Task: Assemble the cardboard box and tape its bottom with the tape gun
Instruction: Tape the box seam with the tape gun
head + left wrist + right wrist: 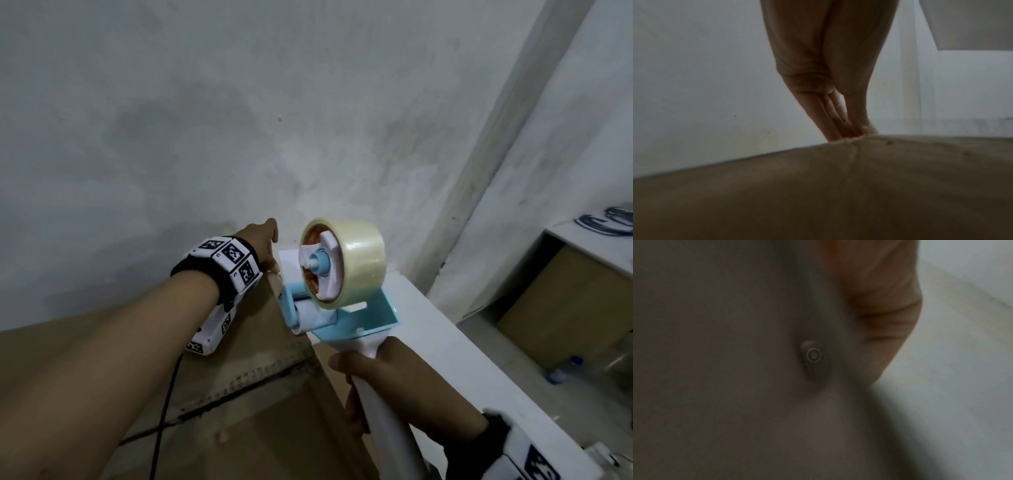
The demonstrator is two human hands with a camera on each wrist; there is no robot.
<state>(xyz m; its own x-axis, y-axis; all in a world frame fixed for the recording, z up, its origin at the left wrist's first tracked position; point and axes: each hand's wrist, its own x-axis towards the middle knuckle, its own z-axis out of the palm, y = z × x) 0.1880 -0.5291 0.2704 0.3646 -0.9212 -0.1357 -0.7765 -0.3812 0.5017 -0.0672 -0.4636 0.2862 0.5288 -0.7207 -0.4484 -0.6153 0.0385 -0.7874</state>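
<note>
The right hand (380, 387) has its fingers wrapped around the handle of the tape gun (335, 291), held just above the cardboard box (246, 394), while the left hand (263, 246) reaches over the box's far edge, fingers (835, 116) straight and together.

A blotchy, grey-white plastered wall (239, 120) fills most of the head view, lit dimly and evenly. At the right a pale cream vertical strip (479, 192) runs up its corner. Beyond the white table (455, 349) edge stands a white open-fronted cabinet (589, 246) with a brown panel inside, dark blue coiled cables (613, 222) on its top, and grey floor (507, 373) below.
</note>
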